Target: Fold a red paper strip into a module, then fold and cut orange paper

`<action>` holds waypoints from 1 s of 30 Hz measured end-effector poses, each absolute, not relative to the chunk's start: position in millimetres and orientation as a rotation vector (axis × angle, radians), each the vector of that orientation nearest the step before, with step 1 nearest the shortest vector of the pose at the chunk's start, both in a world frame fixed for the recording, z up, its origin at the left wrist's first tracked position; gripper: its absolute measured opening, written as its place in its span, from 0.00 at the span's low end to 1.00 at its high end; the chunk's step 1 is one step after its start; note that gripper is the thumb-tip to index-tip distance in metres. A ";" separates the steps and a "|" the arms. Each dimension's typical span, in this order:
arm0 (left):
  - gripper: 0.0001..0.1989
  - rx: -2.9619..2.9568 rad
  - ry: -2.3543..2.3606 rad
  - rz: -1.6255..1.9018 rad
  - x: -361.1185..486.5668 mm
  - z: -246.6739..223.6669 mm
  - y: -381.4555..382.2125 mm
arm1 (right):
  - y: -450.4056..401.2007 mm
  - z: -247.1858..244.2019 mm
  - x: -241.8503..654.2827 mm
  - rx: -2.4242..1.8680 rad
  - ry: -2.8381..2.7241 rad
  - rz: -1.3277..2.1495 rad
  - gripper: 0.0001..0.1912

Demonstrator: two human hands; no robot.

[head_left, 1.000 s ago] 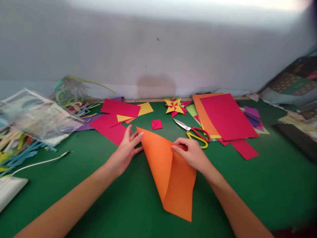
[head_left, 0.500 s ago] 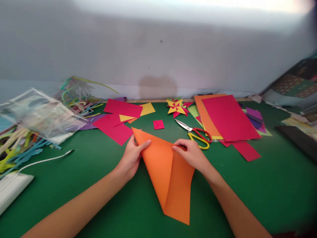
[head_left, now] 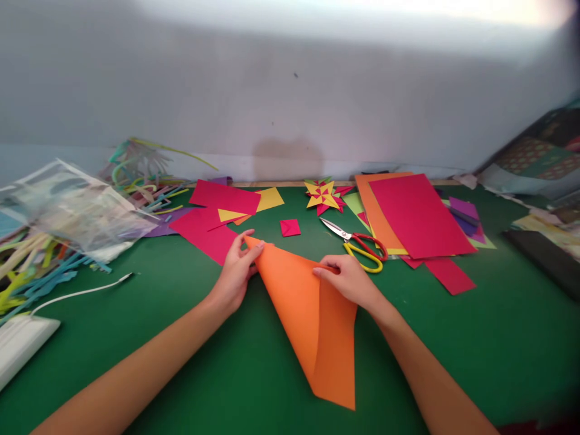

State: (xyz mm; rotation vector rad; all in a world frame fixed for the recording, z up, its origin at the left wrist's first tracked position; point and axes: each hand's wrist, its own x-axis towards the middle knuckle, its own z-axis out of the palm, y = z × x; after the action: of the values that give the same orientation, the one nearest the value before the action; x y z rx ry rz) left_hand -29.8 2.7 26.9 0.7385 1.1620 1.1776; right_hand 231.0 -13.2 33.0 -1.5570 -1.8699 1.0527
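Before me, a green tabletop (head_left: 217, 386) is carrying scissors (head_left: 346, 236), a layered paper star (head_left: 321, 196) and a folded red square (head_left: 290, 228).

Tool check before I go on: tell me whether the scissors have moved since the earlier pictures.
No. Judged against the small red square, the scissors lie where they did in both earlier pictures.

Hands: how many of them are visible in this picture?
2: the left hand holds the orange sheet near its upper-left corner; the right hand holds its upper edge.
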 end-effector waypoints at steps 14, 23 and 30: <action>0.22 1.253 1.232 0.761 -73.4 33.3 29.0 | -11.0 39.7 242.7 -1.517 -1.975 1.034 0.14; 0.22 1.140 1.192 0.901 -69.8 38.1 25.3 | -10.3 42.8 243.2 -1.482 -1.847 0.981 0.09; 0.18 1.199 1.223 0.962 -66.0 42.6 22.4 | -13.0 45.5 244.5 -1.489 -1.889 0.934 0.10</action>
State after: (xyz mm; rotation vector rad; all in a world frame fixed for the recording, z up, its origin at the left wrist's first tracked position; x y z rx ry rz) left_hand -66.0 22.4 42.6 1.1991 1.2235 0.9624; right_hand 244.5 -13.0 45.5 -1.4892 -1.8895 0.9345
